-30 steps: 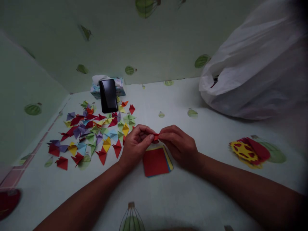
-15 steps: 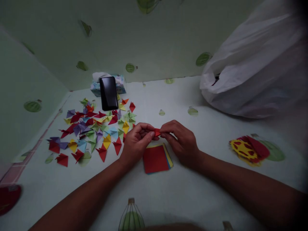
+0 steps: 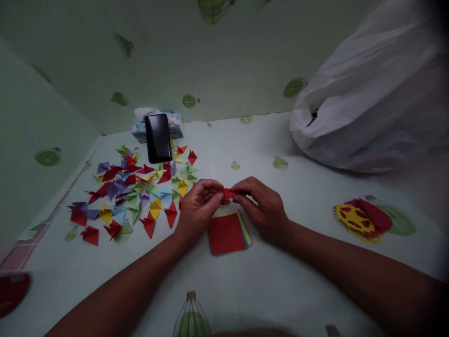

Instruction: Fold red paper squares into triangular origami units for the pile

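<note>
One small red folded paper piece (image 3: 228,193) is held pinched above the middle of the pale green balloon-printed surface (image 3: 280,290). It is gripped between the closed fingertips of the left hand (image 3: 199,210) and those of the right hand (image 3: 261,206). Just beneath, a stack of square coloured paper sheets (image 3: 226,234), red on top, is laid flat. A scatter of folded coloured paper triangles (image 3: 133,192) is spread toward the left edge. At the far left corner a black phone (image 3: 157,138) is propped against a patterned tissue box (image 3: 175,125). A white plastic bag (image 3: 368,103) is slumped at the far right corner, a red and yellow cut-paper shape (image 3: 363,220) by the right edge.
</note>
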### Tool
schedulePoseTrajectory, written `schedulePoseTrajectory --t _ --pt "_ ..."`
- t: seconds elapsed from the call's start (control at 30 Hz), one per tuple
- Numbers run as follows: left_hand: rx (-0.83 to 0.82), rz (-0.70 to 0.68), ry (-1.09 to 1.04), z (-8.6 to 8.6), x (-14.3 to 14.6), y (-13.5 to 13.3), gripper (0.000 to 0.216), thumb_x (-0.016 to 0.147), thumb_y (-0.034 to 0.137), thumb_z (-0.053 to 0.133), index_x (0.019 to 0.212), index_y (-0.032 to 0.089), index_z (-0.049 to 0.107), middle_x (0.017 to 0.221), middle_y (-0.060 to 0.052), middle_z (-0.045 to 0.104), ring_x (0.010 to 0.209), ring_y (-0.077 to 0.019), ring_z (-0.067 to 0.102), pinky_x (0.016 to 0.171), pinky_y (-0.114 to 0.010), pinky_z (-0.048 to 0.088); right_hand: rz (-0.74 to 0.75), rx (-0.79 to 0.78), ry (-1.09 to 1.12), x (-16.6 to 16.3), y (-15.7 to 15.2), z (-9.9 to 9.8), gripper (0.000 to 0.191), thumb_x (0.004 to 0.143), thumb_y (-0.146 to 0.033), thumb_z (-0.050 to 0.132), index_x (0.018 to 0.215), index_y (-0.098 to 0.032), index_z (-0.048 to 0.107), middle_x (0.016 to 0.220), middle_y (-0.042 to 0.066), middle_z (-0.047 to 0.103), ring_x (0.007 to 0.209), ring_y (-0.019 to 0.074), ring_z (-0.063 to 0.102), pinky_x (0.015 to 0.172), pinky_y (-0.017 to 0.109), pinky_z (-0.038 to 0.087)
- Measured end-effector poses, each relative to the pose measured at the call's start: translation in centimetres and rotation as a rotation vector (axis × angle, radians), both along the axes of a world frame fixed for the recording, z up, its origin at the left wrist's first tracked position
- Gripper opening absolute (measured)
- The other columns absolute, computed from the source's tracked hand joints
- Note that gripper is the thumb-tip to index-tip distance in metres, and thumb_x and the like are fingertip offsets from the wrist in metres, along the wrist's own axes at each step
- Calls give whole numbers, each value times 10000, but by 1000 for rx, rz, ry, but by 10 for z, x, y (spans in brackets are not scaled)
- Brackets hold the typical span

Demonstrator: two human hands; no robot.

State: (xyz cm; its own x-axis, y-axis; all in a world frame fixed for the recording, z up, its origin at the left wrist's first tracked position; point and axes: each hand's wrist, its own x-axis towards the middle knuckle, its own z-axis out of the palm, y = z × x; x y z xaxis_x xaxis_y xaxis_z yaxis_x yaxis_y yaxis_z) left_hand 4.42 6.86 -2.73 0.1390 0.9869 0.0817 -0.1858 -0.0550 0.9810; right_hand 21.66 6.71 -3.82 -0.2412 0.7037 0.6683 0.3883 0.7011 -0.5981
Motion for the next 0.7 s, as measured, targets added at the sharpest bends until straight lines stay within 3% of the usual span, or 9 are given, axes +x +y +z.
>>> schedulePoseTrajectory --t 0.3,0.47,0.7 --pt "14 8 34 -2 0 0 100 796 171 717 858 171 638 783 11 688 718 -106 696 711 -223 581 22 -13 7 0 0 -1 103 930 -94 586 960 -190 609 859 41 643 791 152 615 708 280 507" --pt "34 27 82 -2 -1 0 81 785 158 716 837 172 654 793 9 684 748 -103 686 732 -211 566 36 -117 42 0 -2 -3 133 914 -96 596 1000 -197 591 874 22 633 758 129 611 675 253 501" --pt "-54 -72 105 0 -1 1 135 796 231 732 903 166 681 812 -14 708 726 -118 688 717 -242 568 25 -318 118 -1 -2 -1 109 875 -88 595 915 -189 606 799 -8 639 682 108 588 627 236 467"
